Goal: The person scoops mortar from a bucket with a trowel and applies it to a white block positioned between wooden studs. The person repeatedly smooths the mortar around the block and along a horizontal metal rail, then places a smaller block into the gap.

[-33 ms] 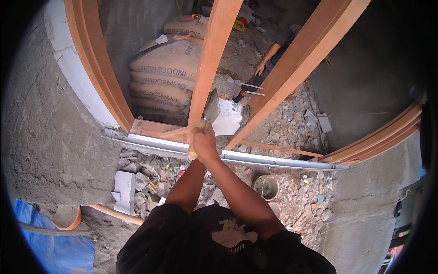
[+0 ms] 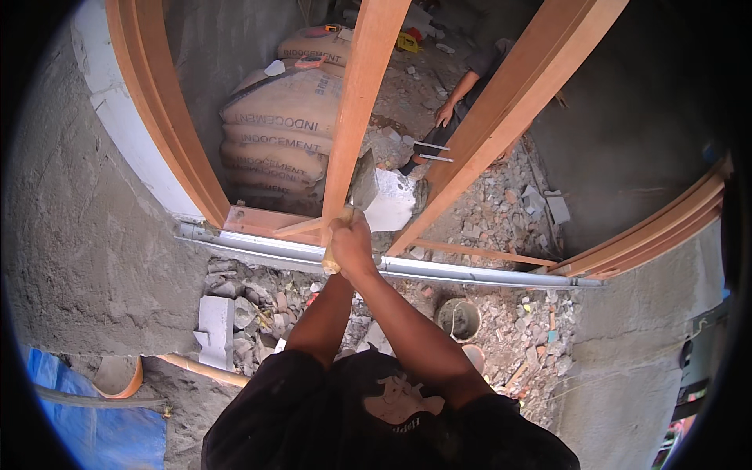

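Observation:
Fingers wrapped round it, my right hand (image 2: pixel 352 244) grips the pale wooden handle (image 2: pixel 330 261) of a tool, at the foot of the middle timber post (image 2: pixel 356 117). A broad grey blade (image 2: pixel 363 180) shows just beyond the hand and seems to belong to this tool. My left forearm (image 2: pixel 323 313) reaches up to the same spot, but the left hand is hidden behind the right one. Beside the blade stands a white block (image 2: pixel 392 200) with a rough grey top. Under my hands runs a silver metal bar (image 2: pixel 462 272) along the bottom of the timber frame.
A second slanting post (image 2: pixel 509 129) rises on the right. Behind the frame are stacked cement sacks (image 2: pixel 278 129) and another person's hand (image 2: pixel 444 115) and dark clothing. Rubble, a bucket (image 2: pixel 458 319) and a pale block (image 2: pixel 215 331) lie nearer me. A blue tarp (image 2: pixel 102 427) lies lower left.
The whole view has shifted very slightly. My right hand stays closed on the handle at the post's foot.

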Demonstrator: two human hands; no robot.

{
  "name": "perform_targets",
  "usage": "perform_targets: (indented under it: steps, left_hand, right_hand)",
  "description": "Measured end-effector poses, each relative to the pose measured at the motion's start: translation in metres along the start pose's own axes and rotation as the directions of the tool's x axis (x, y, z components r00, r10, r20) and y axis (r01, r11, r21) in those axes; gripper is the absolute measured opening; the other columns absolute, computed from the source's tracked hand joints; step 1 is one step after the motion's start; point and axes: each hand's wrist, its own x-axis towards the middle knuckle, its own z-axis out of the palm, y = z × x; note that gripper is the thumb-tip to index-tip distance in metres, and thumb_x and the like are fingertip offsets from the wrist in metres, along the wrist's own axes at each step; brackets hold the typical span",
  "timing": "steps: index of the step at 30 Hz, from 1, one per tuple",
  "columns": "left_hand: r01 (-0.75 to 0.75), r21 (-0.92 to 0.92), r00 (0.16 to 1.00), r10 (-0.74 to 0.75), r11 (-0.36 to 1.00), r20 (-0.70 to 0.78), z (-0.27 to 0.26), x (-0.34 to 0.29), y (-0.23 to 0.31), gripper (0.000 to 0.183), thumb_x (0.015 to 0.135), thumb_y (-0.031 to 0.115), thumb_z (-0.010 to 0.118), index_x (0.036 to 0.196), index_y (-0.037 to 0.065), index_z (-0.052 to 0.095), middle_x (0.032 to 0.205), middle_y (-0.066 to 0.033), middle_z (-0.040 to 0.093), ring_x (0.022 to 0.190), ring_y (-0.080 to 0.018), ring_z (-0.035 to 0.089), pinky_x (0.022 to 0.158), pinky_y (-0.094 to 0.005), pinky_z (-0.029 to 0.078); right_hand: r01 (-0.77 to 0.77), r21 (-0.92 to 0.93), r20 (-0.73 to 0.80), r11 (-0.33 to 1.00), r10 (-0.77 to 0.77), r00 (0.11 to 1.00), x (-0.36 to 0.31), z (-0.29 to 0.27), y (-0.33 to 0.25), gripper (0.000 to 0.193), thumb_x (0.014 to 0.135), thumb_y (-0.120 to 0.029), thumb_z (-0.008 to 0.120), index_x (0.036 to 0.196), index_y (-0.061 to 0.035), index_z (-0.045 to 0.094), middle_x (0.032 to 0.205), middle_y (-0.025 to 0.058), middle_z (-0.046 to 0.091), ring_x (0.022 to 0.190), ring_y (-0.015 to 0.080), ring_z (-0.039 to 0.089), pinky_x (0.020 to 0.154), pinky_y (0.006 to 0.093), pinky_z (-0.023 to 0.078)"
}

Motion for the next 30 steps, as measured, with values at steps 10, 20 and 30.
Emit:
perform_targets:
  steps: [10, 20, 30]
  left_hand:
    - [-0.046, 0.328, 0.989, 0.089, 0.944, -0.116, 0.009, 0.0, 0.012, 0.038, 0.102, 0.034, 0.04, 0.119, 0.001, 0.053, 0.105, -0.0172, 0.062, 0.099, -0.0287, 0.063, 0.091, -0.0439, 0.049]
    - [0.399, 0.523, 0.761, 0.046, 0.753, -0.647, 0.053, -0.03, 0.079, 0.038, 0.099, 0.036, 0.045, 0.117, 0.004, 0.055, 0.108, -0.0212, 0.064, 0.103, -0.0345, 0.063, 0.088, -0.0454, 0.049]
    - [0.051, 0.299, 0.953, 0.043, 0.953, -0.3, 0.015, -0.018, 0.041, 0.038, 0.099, 0.034, 0.045, 0.121, 0.003, 0.052, 0.118, -0.0191, 0.058, 0.112, -0.0324, 0.056, 0.094, -0.0477, 0.045]
  right_hand:
    - [-0.085, 0.271, 0.052, 0.959, 0.074, 0.996, 0.017, -0.028, -0.033, 0.024, 0.084, -0.007, 0.053, 0.105, 0.0042, 0.054, 0.085, 0.009, 0.058, 0.073, 0.0172, 0.056, 0.065, 0.0314, 0.046]
    - [-0.196, 0.144, 0.195, 0.97, 0.166, 0.967, 0.015, -0.03, -0.011, 0.019, 0.086, -0.006, 0.054, 0.103, 0.0012, 0.051, 0.077, 0.0068, 0.056, 0.061, 0.0148, 0.055, 0.054, 0.0308, 0.045]
    - [-0.145, 0.151, 0.174, 0.978, 0.118, 0.978, 0.002, -0.024, -0.032, 0.023, 0.085, -0.006, 0.053, 0.107, 0.0022, 0.05, 0.081, 0.0089, 0.057, 0.071, 0.0157, 0.056, 0.064, 0.0292, 0.047]
